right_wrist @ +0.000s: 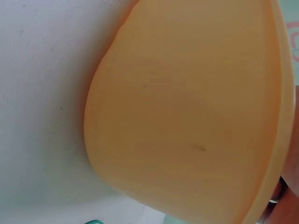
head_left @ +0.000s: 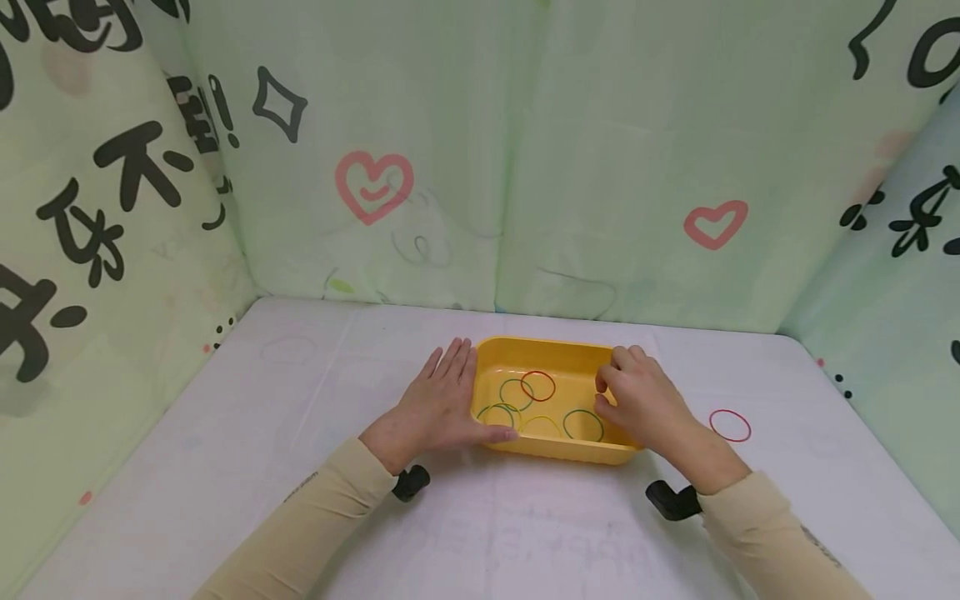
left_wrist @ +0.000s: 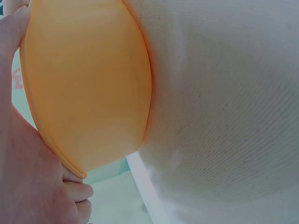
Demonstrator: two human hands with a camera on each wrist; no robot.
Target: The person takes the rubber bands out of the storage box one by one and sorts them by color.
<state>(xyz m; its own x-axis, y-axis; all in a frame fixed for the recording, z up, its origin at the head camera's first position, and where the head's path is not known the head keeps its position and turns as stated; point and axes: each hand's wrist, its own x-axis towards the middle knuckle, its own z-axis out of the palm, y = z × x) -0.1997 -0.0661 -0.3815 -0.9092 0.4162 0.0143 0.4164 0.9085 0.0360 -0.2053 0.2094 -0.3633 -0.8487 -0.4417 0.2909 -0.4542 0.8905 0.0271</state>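
A yellow plastic tray (head_left: 555, 448) stands on the table in the head view, with several thin bands inside, among them a red band (head_left: 537, 386) and a green band (head_left: 583, 425). My left hand (head_left: 442, 408) lies along the tray's left end, fingers straight, thumb over the front rim. Over the right end reaches my right hand (head_left: 648, 404), fingers bent inside the tray, with a gap between thumb and index finger. Whether its other fingers hold anything is hidden. Both wrist views show the tray's outer wall (left_wrist: 93, 84) close up.
Right of the tray, a red band (head_left: 730, 425) lies on the white table (head_left: 525, 533). Part of a green band (right_wrist: 94, 222) shows at the bottom of the right wrist view. Printed pale green curtains (head_left: 450, 167) stand behind the table and along both sides.
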